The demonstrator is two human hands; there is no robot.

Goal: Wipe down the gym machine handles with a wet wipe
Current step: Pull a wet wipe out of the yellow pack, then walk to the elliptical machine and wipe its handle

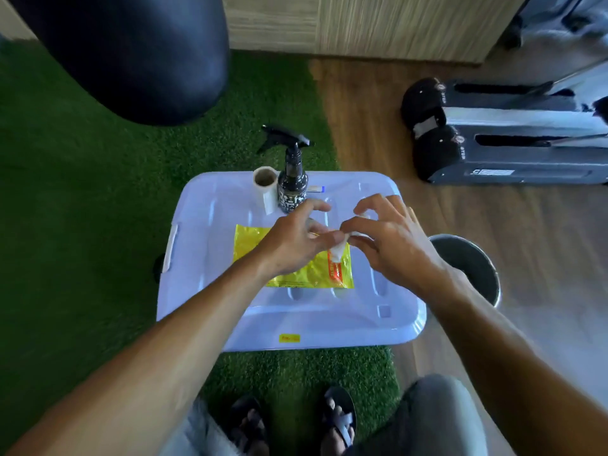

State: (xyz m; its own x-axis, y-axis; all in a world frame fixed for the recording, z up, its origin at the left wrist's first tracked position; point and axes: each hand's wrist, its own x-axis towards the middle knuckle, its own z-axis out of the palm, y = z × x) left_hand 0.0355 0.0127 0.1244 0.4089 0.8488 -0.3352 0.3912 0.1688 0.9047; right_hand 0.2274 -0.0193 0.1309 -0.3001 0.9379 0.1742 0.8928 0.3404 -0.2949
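Light moderate, cool bluish cast; brightest on the wood floor (378,103) upper middle, daylight seemingly from the far side; turf (65,258) at left dark and underexposed; pale glare across the white bin lid (230,199); soft shadow under both forearms, no hard edges; black punching bag (131,54) shows a dull sheen only. Strong wide-angle bend; forearms stretch large toward the lower corners. Slight motion smear on the left hand (292,245) and right hand (385,238); label on the spray bottle (292,189) unreadable; overall softness, far corners mushy.
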